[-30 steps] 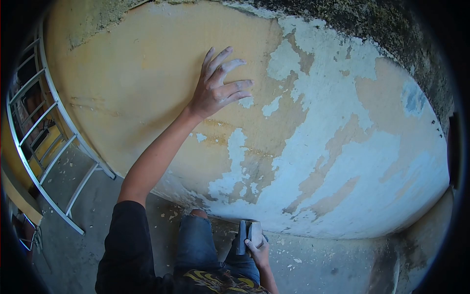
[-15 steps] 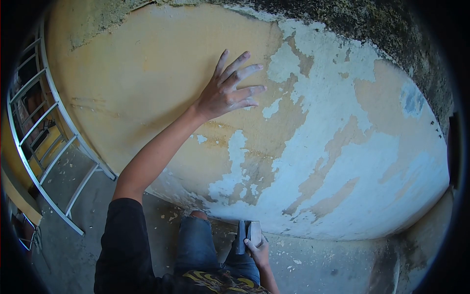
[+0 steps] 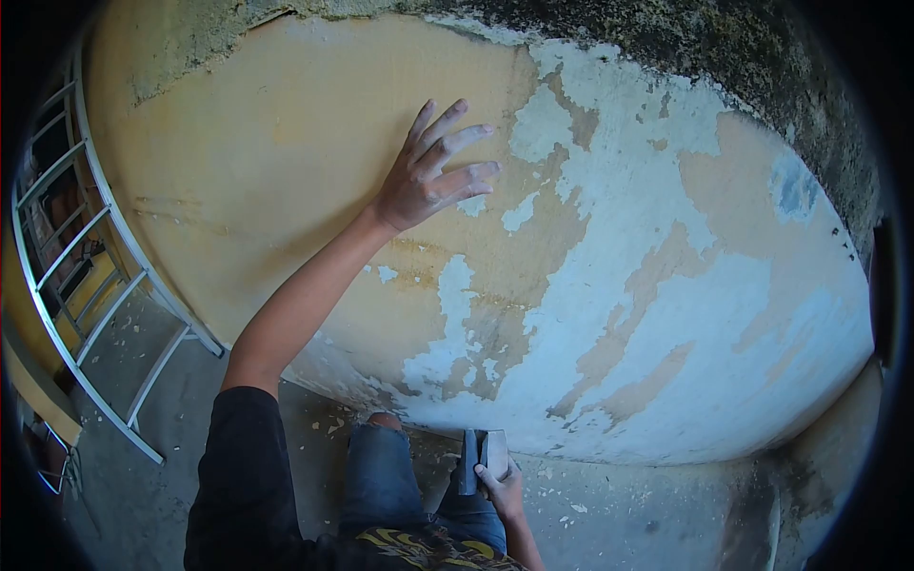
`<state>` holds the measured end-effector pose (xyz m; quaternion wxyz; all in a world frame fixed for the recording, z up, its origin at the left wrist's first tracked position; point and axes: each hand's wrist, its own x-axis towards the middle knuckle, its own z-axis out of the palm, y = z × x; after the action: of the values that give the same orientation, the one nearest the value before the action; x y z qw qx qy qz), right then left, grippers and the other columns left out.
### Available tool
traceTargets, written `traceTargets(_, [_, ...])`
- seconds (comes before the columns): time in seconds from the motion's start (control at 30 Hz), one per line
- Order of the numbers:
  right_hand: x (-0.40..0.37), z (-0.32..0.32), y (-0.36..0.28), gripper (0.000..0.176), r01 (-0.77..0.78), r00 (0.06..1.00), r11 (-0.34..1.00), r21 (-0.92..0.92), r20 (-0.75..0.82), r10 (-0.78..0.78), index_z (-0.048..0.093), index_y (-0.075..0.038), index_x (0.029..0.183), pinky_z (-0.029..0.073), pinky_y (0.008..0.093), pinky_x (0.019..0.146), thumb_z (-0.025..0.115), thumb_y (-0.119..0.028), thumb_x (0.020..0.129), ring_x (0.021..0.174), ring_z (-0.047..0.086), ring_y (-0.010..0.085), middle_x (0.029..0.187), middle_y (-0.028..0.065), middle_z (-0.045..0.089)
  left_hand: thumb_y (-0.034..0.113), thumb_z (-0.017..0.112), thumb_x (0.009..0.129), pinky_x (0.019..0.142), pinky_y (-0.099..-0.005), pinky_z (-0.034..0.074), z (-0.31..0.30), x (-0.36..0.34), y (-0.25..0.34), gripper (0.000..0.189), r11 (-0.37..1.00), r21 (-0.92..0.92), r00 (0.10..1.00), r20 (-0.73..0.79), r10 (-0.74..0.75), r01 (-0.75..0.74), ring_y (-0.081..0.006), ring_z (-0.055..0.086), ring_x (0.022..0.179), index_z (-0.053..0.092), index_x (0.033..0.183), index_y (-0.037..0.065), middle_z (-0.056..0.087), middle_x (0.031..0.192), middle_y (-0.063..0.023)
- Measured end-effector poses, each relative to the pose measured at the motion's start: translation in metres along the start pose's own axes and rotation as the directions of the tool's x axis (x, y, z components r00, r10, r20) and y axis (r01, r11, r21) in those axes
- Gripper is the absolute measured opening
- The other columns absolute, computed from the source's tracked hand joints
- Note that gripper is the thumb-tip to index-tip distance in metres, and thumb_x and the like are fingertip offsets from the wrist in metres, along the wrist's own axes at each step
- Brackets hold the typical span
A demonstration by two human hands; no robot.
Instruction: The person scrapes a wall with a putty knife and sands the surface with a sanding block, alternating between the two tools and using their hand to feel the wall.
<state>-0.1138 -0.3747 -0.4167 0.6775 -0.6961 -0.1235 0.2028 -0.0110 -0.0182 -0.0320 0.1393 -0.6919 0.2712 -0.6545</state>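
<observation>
My left hand (image 3: pixel 437 171) is raised against the yellow side of a peeling wall (image 3: pixel 314 124). Its fingers are spread and bent, with pale dust on the tips, and nothing is in them. Bare pale-blue patches show in the paint just right of the fingertips. Low in front of my legs, my right hand (image 3: pixel 506 490) grips a grey rectangular block (image 3: pixel 493 453) with a dark lengthwise gap, much like a sanding block. The thumb presses on its near face; the other fingers are mostly hidden behind it.
On the left a metal ladder (image 3: pixel 105 205) leans close to the wall. Paint flakes lie scattered over the grey concrete floor (image 3: pixel 609 514). Along the top right runs a dark, rough, stained ledge (image 3: pixel 762 67). My knees are close to the wall's foot.
My left hand has shifted slightly left relative to the wall patches, its fingers drawn a little closer together. The right hand and its block look unmoved.
</observation>
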Motion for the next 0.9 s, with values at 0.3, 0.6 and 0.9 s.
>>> traceTargets(0.3, [0.001,0.003,0.006,0.028,0.026,1.000,1.000,0.004,-0.014,-0.026,0.058,-0.002,0.095,0.038,0.0253,0.043,0.080,-0.017,0.087,0.048,0.052,0.0081,0.067,0.0019,0.060,0.012,0.084,0.076,0.115,-0.0519,0.035,-0.021,-0.003,0.019,0.033,0.991,-0.054,0.992,-0.025,-0.126,0.124,-0.0338,0.049,0.133,0.073,0.106,0.018,0.058,0.132,-0.0050])
traceTargets(0.6, [-0.001,0.014,-0.024,0.030,0.028,0.998,0.987,0.158,-0.059,-0.019,0.057,-0.001,0.101,0.039,0.0248,0.044,0.079,-0.016,0.087,0.051,0.053,0.0081,0.072,0.0024,0.061,0.034,0.083,0.083,0.101,-0.0379,0.047,-0.093,-0.198,0.316,0.078,-0.363,-0.136,-0.061,0.874,-0.482,0.922,-0.0206,0.056,0.119,0.045,0.143,0.001,0.061,0.125,-0.0111])
traceTargets(0.9, [0.020,0.049,-0.030,0.039,0.048,0.978,0.998,-0.038,0.205,-0.040,0.057,-0.001,0.107,0.042,0.0238,0.046,0.082,-0.022,0.086,0.053,0.054,0.0075,0.075,0.0015,0.061,0.033,0.079,0.088,0.104,-0.0350,0.046,-0.171,-0.273,0.360,0.075,-0.573,0.192,-0.258,0.965,-0.035,0.797,-0.0215,0.059,0.119,0.042,0.146,0.003,0.059,0.133,-0.0115])
